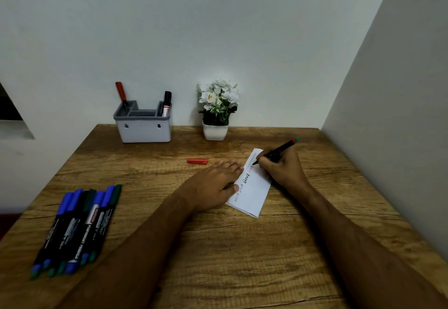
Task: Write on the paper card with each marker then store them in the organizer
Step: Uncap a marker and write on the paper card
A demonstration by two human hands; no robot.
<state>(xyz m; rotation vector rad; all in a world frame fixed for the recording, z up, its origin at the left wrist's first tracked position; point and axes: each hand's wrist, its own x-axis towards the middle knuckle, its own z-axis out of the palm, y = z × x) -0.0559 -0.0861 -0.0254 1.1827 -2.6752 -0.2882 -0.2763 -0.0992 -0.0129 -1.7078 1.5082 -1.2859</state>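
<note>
card [254, 194]: on bench [218, 248], long axis running near-left to far-right. left hand [213, 187]: fingers flat, pressing card's left edge. right hand [281, 168]: clamped on marker [278, 151], tip on card's far end. red cap [197, 161]: left of card, nearer left hand, long axis left-right. organizer [143, 124]: far-left, two markers inside.

Two bare forearms reach forward from the bottom of the view, angling inward toward each other. The left hand [215, 182] lies flat, palm down, fingers straight and close together, with the thumb pressing on the near edge of a paper card [254, 187]. The right hand [281, 165] has its fingers curled round a marker [276, 152], tip touching the card's far end.
</note>
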